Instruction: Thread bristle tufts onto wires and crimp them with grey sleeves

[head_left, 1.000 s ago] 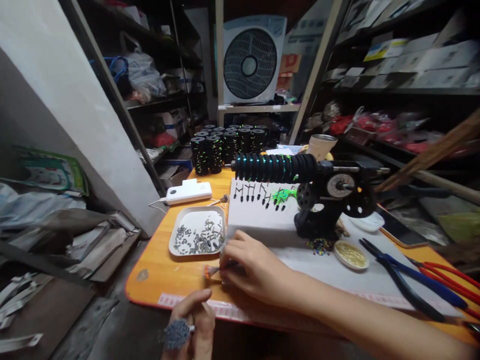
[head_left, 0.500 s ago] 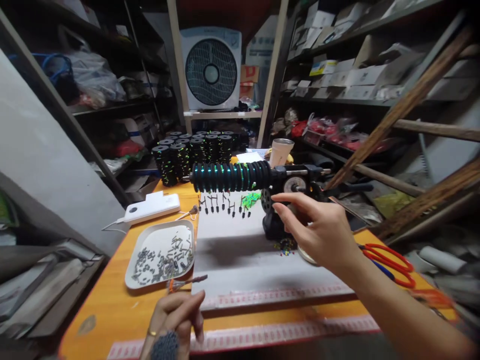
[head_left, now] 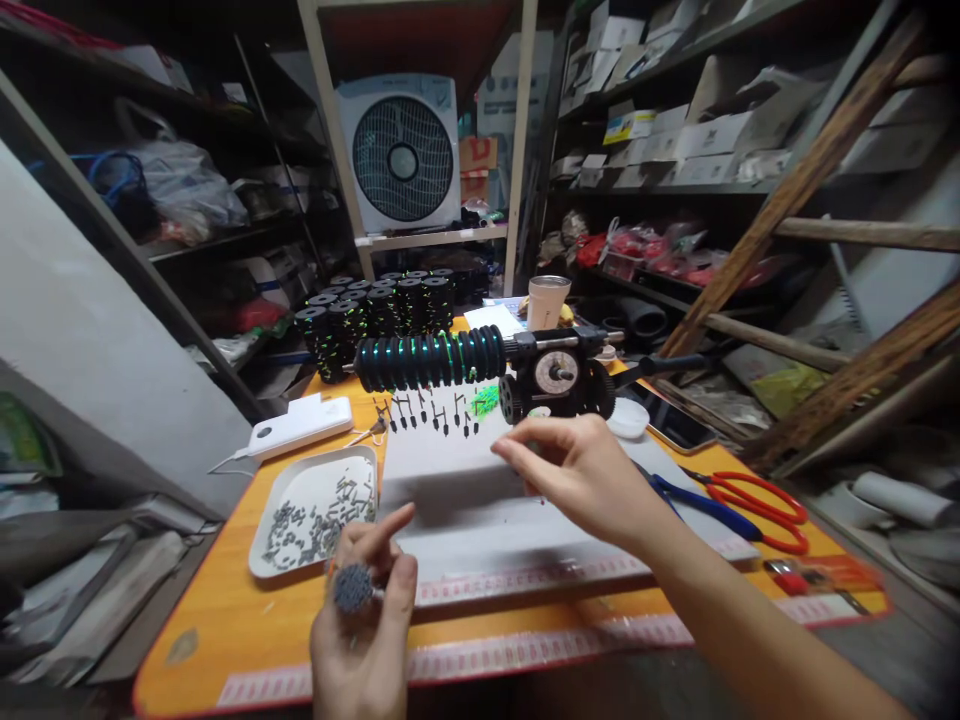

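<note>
My right hand point(head_left: 574, 470) is over the white board point(head_left: 465, 540), thumb and index fingertips pinched. Anything between them is too small to make out. Lower left, my left hand point(head_left: 367, 620) has its index finger and thumb extended; a brush-like tool with a grey tufted round end point(head_left: 352, 588) is held in the curled fingers. Beyond both hands, a black ribbed roll point(head_left: 431, 358) with shiny blue-green bands sits on a black geared device point(head_left: 556, 372) with a dial. Several small dark pieces point(head_left: 439, 415) hang below the roll. Behind them is a bright green pile point(head_left: 486, 402).
A white tray point(head_left: 259, 545) of small grey metal parts stands left, near a white power bank point(head_left: 300, 425). Blue pliers point(head_left: 697, 510), red-handled scissors point(head_left: 757, 505) and a phone point(head_left: 675, 415) lie right. Black spools point(head_left: 382, 310) and a cup point(head_left: 547, 303) stand behind.
My right hand has moved left and down from the device to over the board. The left hand has risen and turned, bringing the grey tufted end up beside the fingers. The view has shifted slightly.
</note>
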`<state>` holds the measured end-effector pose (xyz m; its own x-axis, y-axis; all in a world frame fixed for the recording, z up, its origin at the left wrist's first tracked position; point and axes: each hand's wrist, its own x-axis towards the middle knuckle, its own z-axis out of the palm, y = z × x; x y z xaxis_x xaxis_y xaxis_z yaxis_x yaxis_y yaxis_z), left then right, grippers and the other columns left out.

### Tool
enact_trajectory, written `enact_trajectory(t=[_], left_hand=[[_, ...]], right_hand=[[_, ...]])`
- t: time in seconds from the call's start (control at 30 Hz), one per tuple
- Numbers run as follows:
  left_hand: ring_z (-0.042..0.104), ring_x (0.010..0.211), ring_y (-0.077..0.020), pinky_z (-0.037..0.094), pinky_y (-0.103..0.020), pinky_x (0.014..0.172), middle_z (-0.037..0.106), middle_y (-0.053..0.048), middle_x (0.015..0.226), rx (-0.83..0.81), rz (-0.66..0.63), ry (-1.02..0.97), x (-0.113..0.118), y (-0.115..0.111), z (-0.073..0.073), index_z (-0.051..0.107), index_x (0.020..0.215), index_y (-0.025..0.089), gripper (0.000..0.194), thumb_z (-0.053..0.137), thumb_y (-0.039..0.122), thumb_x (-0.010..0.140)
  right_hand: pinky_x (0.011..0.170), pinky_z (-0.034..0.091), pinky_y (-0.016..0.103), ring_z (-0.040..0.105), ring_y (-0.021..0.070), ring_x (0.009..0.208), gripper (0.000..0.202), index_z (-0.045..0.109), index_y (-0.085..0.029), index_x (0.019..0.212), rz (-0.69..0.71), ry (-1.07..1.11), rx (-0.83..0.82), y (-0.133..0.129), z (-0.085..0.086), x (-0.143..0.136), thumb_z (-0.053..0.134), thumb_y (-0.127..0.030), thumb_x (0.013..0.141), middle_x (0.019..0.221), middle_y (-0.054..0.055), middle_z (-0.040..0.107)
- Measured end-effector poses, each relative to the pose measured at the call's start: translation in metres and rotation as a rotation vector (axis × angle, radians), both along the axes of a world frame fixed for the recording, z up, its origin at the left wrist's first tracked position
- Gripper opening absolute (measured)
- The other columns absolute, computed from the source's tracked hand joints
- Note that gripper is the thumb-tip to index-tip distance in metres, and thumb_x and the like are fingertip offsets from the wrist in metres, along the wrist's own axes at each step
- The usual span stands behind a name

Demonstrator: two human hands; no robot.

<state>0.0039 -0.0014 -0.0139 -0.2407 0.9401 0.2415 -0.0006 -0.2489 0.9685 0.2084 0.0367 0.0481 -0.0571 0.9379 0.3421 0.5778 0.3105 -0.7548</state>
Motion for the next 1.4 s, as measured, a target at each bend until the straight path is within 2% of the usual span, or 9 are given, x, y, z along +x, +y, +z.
enact_trajectory(t=[0.23, 0.37, 0.5, 0.63, 0.73, 0.93, 1.17, 1.33, 1.4], left_hand=[[0.060, 0.095, -0.0193, 0.043, -0.024, 0.075, 0.065, -0.003, 0.095, -0.136, -0.319, 0.100, 0.026, 0.002, 0.001, 0.074, 0.109, 0.023, 0.025, 0.067, 0.033, 0.088], [0.059, 0.102, -0.0204, 0.044, -0.024, 0.078, 0.066, -0.003, 0.097, -0.150, -0.359, 0.094, 0.032, -0.004, -0.001, 0.073, 0.111, 0.024, 0.025, 0.065, 0.034, 0.090], [0.056, 0.109, -0.0202, 0.044, -0.022, 0.080, 0.066, -0.003, 0.103, -0.168, -0.324, 0.084, 0.033, -0.011, 0.000, 0.074, 0.104, 0.028, 0.019, 0.066, 0.035, 0.089], [0.056, 0.109, -0.0209, 0.044, -0.022, 0.078, 0.066, -0.003, 0.102, -0.161, -0.299, 0.104, 0.037, -0.015, -0.003, 0.073, 0.101, 0.028, 0.016, 0.065, 0.034, 0.089], [0.055, 0.112, -0.0213, 0.044, -0.022, 0.072, 0.066, -0.004, 0.105, -0.146, -0.296, 0.113, 0.043, -0.017, -0.005, 0.071, 0.102, 0.027, 0.015, 0.063, 0.033, 0.090], [0.057, 0.103, -0.0189, 0.043, -0.022, 0.076, 0.064, -0.002, 0.100, -0.104, -0.312, 0.151, 0.049, -0.018, -0.001, 0.068, 0.103, 0.027, 0.013, 0.061, 0.032, 0.092], [0.057, 0.085, -0.0157, 0.044, -0.022, 0.072, 0.061, 0.000, 0.088, -0.092, -0.401, 0.212, 0.053, -0.012, -0.002, 0.064, 0.095, 0.025, 0.013, 0.058, 0.037, 0.094], [0.060, 0.091, -0.0173, 0.046, -0.023, 0.076, 0.066, -0.002, 0.092, -0.124, -0.412, 0.195, 0.051, -0.014, -0.006, 0.066, 0.093, 0.023, 0.020, 0.058, 0.041, 0.093], [0.060, 0.083, -0.0162, 0.047, -0.023, 0.071, 0.065, -0.002, 0.089, -0.163, -0.414, 0.173, 0.052, -0.015, -0.006, 0.064, 0.096, 0.022, 0.022, 0.062, 0.043, 0.090]], right_hand=[[0.038, 0.031, 0.019, 0.043, 0.0078, 0.039, 0.045, 0.074, -0.012, 0.082, 0.134, 0.196, -0.234, -0.038, -0.032, 0.011, 0.056, -0.051, 0.095, 0.047, -0.003, 0.054], [0.037, 0.033, 0.018, 0.043, 0.0071, 0.037, 0.050, 0.076, -0.012, 0.087, 0.165, 0.220, -0.223, -0.047, -0.044, 0.011, 0.051, -0.054, 0.097, 0.048, -0.002, 0.056], [0.046, 0.044, 0.019, 0.061, 0.0115, 0.050, 0.037, 0.077, -0.017, 0.080, 0.125, 0.137, -0.099, -0.058, -0.056, 0.006, 0.056, -0.040, 0.099, 0.058, 0.001, 0.068], [0.065, 0.051, 0.027, 0.071, 0.0187, 0.070, 0.025, 0.077, -0.013, 0.098, -0.017, -0.003, 0.174, -0.069, -0.075, 0.003, 0.054, -0.024, 0.099, 0.082, 0.009, 0.077], [0.062, 0.047, 0.030, 0.069, 0.0200, 0.063, 0.023, 0.074, -0.009, 0.108, -0.090, -0.132, 0.346, -0.075, -0.087, 0.003, 0.055, -0.018, 0.098, 0.080, 0.010, 0.076], [0.060, 0.043, 0.029, 0.067, 0.0178, 0.062, 0.017, 0.070, -0.010, 0.097, -0.122, -0.269, 0.477, -0.088, -0.086, 0.002, 0.053, -0.013, 0.099, 0.078, 0.006, 0.074], [0.058, 0.043, 0.027, 0.067, 0.0158, 0.060, 0.022, 0.066, -0.015, 0.088, -0.133, -0.286, 0.486, -0.097, -0.084, -0.007, 0.049, -0.014, 0.102, 0.072, 0.004, 0.071], [0.058, 0.043, 0.026, 0.068, 0.0155, 0.060, 0.028, 0.065, -0.014, 0.085, -0.104, -0.307, 0.474, -0.101, -0.084, -0.012, 0.044, -0.015, 0.103, 0.070, 0.004, 0.070], [0.056, 0.043, 0.025, 0.066, 0.0148, 0.058, 0.030, 0.065, -0.015, 0.084, -0.084, -0.317, 0.455, -0.102, -0.085, -0.013, 0.043, -0.015, 0.103, 0.067, 0.003, 0.068]])
